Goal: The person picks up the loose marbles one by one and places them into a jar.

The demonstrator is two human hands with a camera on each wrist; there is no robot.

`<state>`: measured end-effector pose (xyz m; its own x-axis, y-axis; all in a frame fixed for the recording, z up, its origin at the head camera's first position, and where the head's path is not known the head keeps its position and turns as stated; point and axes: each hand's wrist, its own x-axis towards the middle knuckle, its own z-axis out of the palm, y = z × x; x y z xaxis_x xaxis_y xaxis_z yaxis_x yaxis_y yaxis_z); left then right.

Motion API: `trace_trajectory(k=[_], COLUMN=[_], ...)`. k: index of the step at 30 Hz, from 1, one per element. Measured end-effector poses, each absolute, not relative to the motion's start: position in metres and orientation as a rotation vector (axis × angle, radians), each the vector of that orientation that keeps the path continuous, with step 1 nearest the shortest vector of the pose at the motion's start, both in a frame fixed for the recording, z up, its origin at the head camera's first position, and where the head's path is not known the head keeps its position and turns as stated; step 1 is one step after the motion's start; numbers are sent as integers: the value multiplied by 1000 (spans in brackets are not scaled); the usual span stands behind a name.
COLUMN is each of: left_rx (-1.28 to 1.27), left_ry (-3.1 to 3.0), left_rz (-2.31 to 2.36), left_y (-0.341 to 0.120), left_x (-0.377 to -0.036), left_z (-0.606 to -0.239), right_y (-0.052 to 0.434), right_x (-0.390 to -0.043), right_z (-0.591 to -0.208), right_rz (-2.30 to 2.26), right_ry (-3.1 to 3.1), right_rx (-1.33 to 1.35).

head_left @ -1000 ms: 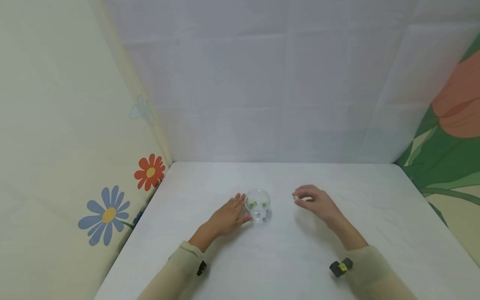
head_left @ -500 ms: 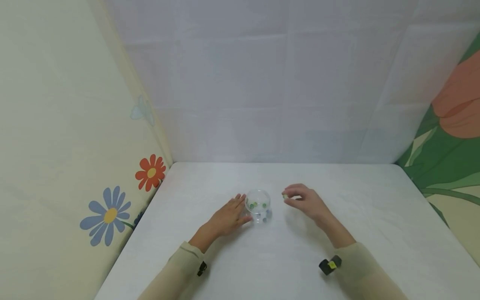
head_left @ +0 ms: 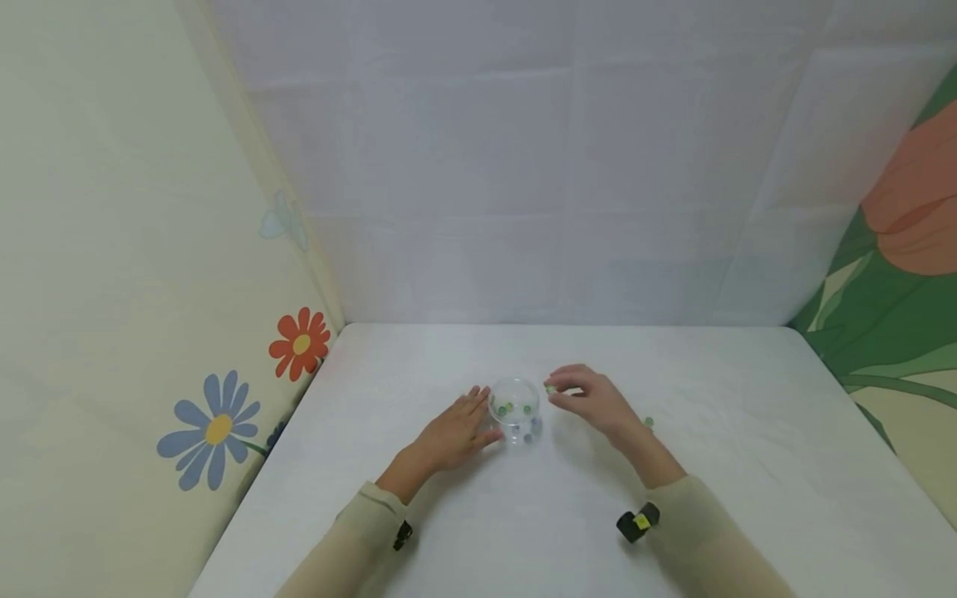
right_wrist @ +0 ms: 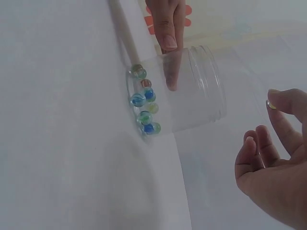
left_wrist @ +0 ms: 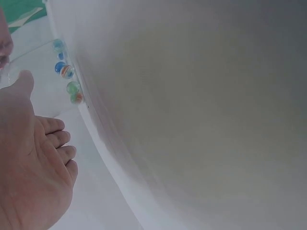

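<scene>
A clear, open-topped plastic jar [right_wrist: 194, 103] stands upright on the white table, several glass marbles [right_wrist: 138, 99] lying on its bottom. At its left side is my left hand [head_left: 452, 436], fingers and thumb extended, fingertips right at the jar wall. Between thumb and index finger, my right hand [head_left: 594, 403] pinches a small glass marble [right_wrist: 272, 104] with a bit of yellow in it. That hand is just right of the jar's rim in the head view, its other fingers loosely bent.
One loose green marble [head_left: 649, 422] lies on the tabletop [head_left: 748, 498] beyond the right wrist. A white cloth [head_left: 486, 166] hangs behind the table. Flower-printed cloths [head_left: 90, 249] flank it on both sides.
My right hand has moved left with its marble, close to the jar's rim. The loose green marble has come into view behind the wrist. My left hand has stayed still.
</scene>
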<state>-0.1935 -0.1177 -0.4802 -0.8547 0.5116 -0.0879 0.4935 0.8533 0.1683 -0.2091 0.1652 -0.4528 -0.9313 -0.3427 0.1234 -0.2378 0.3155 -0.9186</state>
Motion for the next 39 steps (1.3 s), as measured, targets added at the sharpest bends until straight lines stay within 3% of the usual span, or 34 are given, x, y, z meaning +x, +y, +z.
trace_trajectory(k=[24, 39], left_rx=[793, 815], left_ry=[2888, 2884], left_rz=[231, 224], left_y=[-119, -119], left_x=[-194, -193], left_z=[-478, -475], right_y=[134, 146], right_x=[-220, -218], right_z=[-458, -451], right_rz=[-1697, -1646], right_ry=[2448, 2468], right_rx=[-511, -442])
